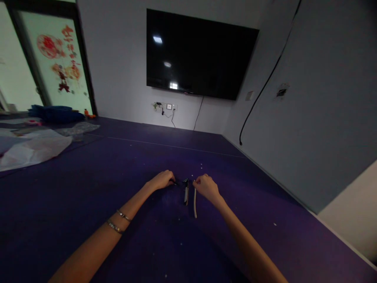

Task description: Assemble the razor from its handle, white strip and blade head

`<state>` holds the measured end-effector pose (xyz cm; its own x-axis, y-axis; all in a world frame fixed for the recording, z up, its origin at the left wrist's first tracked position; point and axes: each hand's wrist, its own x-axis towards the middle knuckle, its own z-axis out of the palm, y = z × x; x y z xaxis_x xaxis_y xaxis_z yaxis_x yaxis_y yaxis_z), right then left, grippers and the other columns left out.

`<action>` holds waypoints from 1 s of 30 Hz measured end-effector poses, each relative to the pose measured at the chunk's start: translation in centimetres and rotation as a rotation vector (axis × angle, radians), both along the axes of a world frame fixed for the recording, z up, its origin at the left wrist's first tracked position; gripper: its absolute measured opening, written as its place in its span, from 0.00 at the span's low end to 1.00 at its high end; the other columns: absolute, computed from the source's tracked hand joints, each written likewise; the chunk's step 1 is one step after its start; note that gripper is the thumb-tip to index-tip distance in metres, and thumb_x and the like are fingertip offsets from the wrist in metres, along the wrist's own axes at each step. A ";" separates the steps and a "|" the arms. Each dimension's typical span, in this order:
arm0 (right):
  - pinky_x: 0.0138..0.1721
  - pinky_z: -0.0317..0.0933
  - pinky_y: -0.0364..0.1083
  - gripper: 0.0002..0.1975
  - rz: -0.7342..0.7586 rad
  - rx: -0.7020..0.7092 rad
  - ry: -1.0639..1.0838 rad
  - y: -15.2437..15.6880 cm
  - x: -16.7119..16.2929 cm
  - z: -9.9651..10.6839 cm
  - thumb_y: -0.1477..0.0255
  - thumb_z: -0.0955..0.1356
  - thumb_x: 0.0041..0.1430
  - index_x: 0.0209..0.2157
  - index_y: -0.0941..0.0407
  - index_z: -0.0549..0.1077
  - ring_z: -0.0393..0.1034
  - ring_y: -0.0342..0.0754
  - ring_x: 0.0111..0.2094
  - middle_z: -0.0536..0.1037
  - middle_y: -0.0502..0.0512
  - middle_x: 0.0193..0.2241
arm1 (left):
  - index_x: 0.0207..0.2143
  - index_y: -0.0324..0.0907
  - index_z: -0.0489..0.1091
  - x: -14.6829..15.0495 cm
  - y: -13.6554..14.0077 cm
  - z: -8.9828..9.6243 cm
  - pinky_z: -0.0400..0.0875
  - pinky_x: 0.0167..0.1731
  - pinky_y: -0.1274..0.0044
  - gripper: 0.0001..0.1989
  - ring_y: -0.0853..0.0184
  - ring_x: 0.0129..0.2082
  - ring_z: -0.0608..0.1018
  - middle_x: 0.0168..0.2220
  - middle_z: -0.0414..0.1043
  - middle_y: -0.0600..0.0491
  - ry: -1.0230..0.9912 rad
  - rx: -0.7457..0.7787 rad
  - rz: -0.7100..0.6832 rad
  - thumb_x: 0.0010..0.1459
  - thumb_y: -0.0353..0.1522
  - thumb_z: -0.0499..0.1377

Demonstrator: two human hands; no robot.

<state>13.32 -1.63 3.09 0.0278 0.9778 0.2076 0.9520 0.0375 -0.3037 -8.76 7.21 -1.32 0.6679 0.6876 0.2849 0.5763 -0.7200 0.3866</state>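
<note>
On the dark purple tabletop, my right hand (207,186) is closed at the upper end of a thin cream-coloured strip (194,204), which runs down toward me. To its left lies a narrow dark object with a pale grey face (186,193), small and too unclear to name; neither hand visibly touches it. My left hand (163,180) has its fingers pinched together at a small dark thing (174,182) that I cannot make out. Two bracelets (118,222) circle the left forearm.
Small white bits (201,166) are scattered over the purple surface (141,157). White plastic sheeting (38,147) and a dark blue bundle (57,113) lie at the far left. A black cable (265,84) hangs along the right wall, and a television (200,53) is mounted ahead.
</note>
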 end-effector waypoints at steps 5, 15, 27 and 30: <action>0.32 0.58 0.45 0.14 0.025 0.029 0.092 1.4 2.1 0.2 0.65 0.62 0.52 0.28 0.57 0.77 0.69 0.50 0.34 0.75 0.60 0.34 | 0.33 0.42 0.75 0.1 -0.3 0.2 0.64 0.38 0.75 0.08 0.63 0.38 0.73 0.35 0.74 0.48 0.103 0.100 0.023 0.53 0.29 0.57; 0.32 0.58 0.43 0.11 0.148 0.132 0.308 3.4 4.9 -0.2 0.70 0.63 0.50 0.25 0.59 0.76 0.71 0.48 0.30 0.77 0.57 0.26 | 0.32 0.39 0.73 0.3 0.0 -0.3 0.64 0.39 0.75 0.06 0.64 0.38 0.72 0.35 0.72 0.48 0.114 0.091 0.035 0.52 0.28 0.57; 0.37 0.62 0.45 0.11 0.367 0.122 0.532 3.7 4.4 0.0 0.69 0.64 0.51 0.31 0.58 0.76 0.71 0.47 0.33 0.78 0.56 0.30 | 0.34 0.40 0.69 2.1 -1.9 2.7 0.61 0.45 0.72 0.05 0.63 0.44 0.69 0.41 0.68 0.48 -0.061 0.229 -0.020 0.53 0.28 0.55; 0.37 0.62 0.45 0.12 0.435 0.072 0.647 3.6 3.3 -0.2 0.66 0.66 0.50 0.32 0.58 0.76 0.71 0.46 0.33 0.78 0.55 0.31 | 0.36 0.40 0.69 3.1 -3.0 3.7 0.60 0.48 0.70 0.07 0.62 0.47 0.67 0.45 0.66 0.47 -0.108 0.278 -0.046 0.54 0.28 0.54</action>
